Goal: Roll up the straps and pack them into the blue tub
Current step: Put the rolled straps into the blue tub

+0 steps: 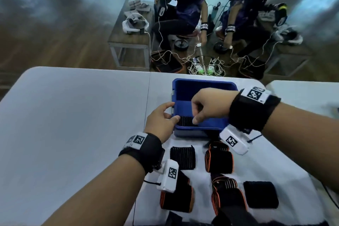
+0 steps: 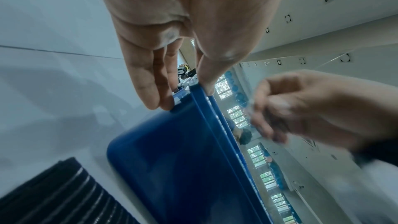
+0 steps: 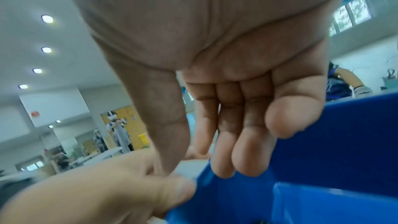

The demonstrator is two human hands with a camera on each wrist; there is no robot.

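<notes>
The blue tub (image 1: pixel 203 86) stands on the white table, also seen as the tub's wall (image 2: pixel 172 159) and the tub's inside (image 3: pixel 333 134). One rolled black strap (image 1: pixel 185 121) lies in its near left corner. My left hand (image 1: pixel 173 112) pinches the tub's left rim, thumb on the rim and fingers on the outer wall, as the left hand (image 2: pixel 187 96) shows close up. My right hand (image 1: pixel 197 113) hovers over the tub just above that strap. The right hand (image 3: pixel 196 171) is empty, its fingers hanging relaxed.
Near me lie a black striped strap (image 1: pixel 182 158), an orange-edged strap (image 1: pixel 219 159) and several more, including a plain black one (image 1: pixel 260 194). The striped strap (image 2: pixel 53 193) sits beside the tub. Past the table (image 1: pixel 73 115), two seated people and cables (image 1: pixel 201 64) occupy the floor.
</notes>
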